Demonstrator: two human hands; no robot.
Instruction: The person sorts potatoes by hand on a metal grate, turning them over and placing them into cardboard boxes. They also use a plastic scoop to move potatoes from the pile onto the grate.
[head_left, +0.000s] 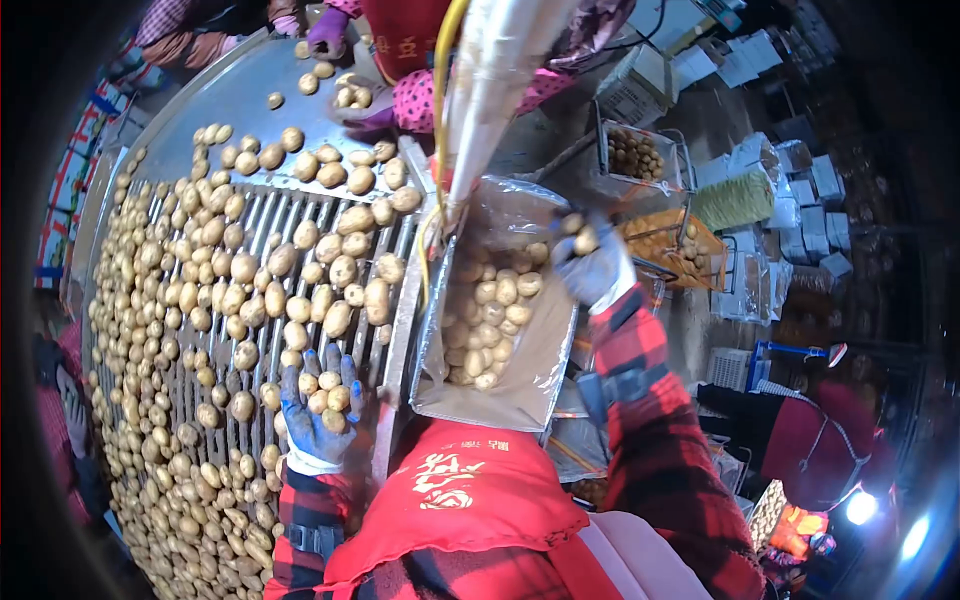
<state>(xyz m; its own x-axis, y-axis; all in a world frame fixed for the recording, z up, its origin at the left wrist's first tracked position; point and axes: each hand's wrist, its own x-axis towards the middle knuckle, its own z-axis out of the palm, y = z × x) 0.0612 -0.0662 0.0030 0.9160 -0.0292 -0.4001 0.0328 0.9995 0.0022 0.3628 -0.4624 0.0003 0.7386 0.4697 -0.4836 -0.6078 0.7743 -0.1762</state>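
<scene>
My left hand [318,440], in a blue and grey glove, is palm up over the roller sorting table [268,208]. Its fingers curl around several small potatoes [327,391]. My right hand [590,275], in a greyish glove and somewhat blurred, is at the right side of the lined cardboard box [545,385]. A couple of potatoes [585,240] sit in its fingers. Inside the box lies a heap of pale potatoes [490,325]. Many more loose potatoes [170,400] cover the rollers to the left.
Across the table, a co-worker's gloved hand [372,110] gathers potatoes on the metal sheet [235,95]. A wrapped post [500,90] rises beyond the box. To the right stand a crate of potatoes [635,155], an orange-lined basket [650,235] and stacked cartons [820,190].
</scene>
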